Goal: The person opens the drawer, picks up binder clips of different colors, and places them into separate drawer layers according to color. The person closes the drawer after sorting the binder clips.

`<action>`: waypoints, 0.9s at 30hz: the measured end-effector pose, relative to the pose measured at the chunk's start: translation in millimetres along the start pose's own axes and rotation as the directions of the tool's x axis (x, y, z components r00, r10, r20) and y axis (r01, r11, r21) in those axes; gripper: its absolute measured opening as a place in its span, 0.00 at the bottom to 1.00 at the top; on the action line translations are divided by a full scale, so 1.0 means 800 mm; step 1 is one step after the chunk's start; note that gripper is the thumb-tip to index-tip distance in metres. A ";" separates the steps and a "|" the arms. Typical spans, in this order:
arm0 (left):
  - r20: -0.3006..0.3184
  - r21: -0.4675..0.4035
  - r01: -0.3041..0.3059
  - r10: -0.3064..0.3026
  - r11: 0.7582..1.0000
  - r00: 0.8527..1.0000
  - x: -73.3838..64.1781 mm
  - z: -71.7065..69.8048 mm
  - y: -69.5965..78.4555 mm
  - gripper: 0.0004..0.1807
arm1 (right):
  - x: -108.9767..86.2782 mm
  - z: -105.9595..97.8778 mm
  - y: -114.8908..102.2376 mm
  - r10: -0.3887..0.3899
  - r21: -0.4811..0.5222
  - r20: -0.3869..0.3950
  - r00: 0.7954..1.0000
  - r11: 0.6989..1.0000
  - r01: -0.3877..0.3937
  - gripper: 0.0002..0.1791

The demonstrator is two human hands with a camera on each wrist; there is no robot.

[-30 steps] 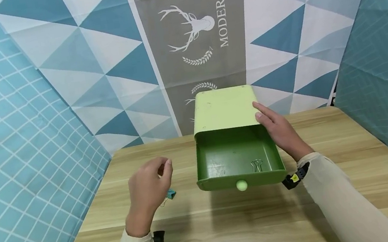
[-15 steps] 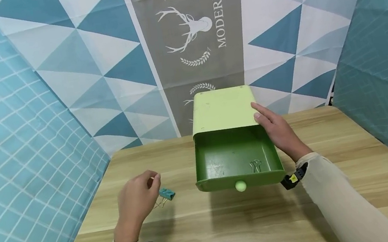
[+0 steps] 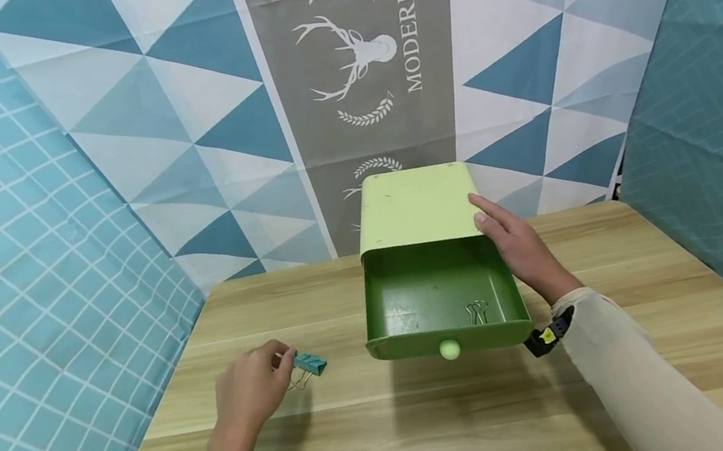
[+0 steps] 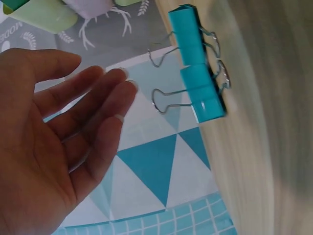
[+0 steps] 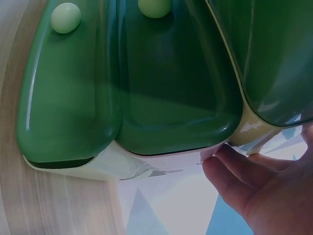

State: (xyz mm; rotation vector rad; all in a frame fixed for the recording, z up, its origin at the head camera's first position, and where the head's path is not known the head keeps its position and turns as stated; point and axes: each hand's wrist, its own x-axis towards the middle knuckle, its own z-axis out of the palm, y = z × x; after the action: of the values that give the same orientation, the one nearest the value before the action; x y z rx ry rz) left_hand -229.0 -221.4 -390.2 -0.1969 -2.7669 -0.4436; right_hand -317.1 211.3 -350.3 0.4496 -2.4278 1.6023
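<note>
Two teal binder clips (image 3: 310, 362) lie end to end on the table, left of a drawer cabinet (image 3: 418, 205) with a light green shell. Beside them my left hand (image 3: 249, 394) holds nothing, its fingers loosely bent. The left wrist view shows a gap between these fingertips and the clips (image 4: 203, 95). My right hand (image 3: 522, 248) rests against the cabinet's right side, thumb at the top edge; in the right wrist view its fingers (image 5: 234, 171) touch the side wall. The dark green top drawer (image 3: 408, 346) is pulled out, with wire clip handles (image 3: 472, 312) showing inside.
Below the pulled-out drawer are two more drawers (image 5: 181, 73) with round light green knobs (image 5: 66, 18), pushed in. The wooden table (image 3: 338, 447) ends at a patterned cloth backdrop (image 3: 381, 121). A blue grid cloth (image 3: 30, 306) hangs on the left.
My left hand has moved left and down toward the near side, so both teal clips now show beside its fingertips. The right hand and the drawer have stayed in place.
</note>
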 end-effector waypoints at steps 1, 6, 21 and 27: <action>0.016 0.003 0.010 -0.010 1.000 1.000 0.000 0.001 -0.002 0.08 | 0.000 0.000 0.000 -0.001 0.002 0.001 1.000 1.000 0.001 0.32; 0.071 0.015 0.045 -0.046 0.999 0.996 -0.003 0.004 -0.011 0.07 | -0.001 0.001 0.001 -0.007 0.004 0.003 1.000 1.000 0.007 0.31; 0.165 -0.059 0.108 -0.097 0.992 0.982 -0.004 0.021 -0.021 0.11 | -0.001 0.001 0.003 -0.025 -0.005 -0.003 1.000 1.000 0.025 0.30; 0.172 -0.053 0.110 -0.099 0.993 0.980 -0.002 0.030 -0.021 0.10 | 0.000 0.001 0.005 -0.020 -0.006 -0.005 1.000 1.000 0.020 0.31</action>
State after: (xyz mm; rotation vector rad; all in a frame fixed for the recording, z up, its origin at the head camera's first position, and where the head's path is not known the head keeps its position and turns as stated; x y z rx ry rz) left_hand -237.8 -230.0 -416.9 -0.1081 -2.9420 -0.5651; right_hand -318.2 212.0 -354.0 0.4669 -2.4158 1.5850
